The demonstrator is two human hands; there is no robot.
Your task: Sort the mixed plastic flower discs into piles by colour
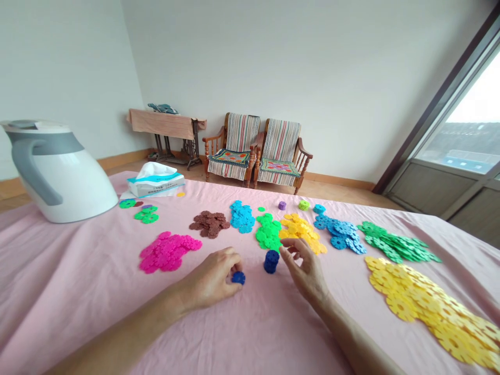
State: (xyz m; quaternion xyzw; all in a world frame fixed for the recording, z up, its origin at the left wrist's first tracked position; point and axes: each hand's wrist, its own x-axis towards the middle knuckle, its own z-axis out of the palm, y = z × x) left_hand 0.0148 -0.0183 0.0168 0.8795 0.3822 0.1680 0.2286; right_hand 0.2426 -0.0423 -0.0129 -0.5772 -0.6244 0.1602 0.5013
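In the head view my left hand pinches a dark blue notched plastic disc between thumb and fingers, low over the pink tablecloth; whether more than one disc is there I cannot tell. Just right of it stands a short upright stack of dark blue discs. My right hand is beside that stack on its right, thumb and fingers apart, with nothing visible between them. Behind the hands lie loose piles of green discs, orange-yellow discs and light blue discs.
Pink discs and brown discs lie left; blue discs, dark green discs and yellow discs right. Small purple and lime stacks stand behind. A white kettle and tissue box occupy the left.
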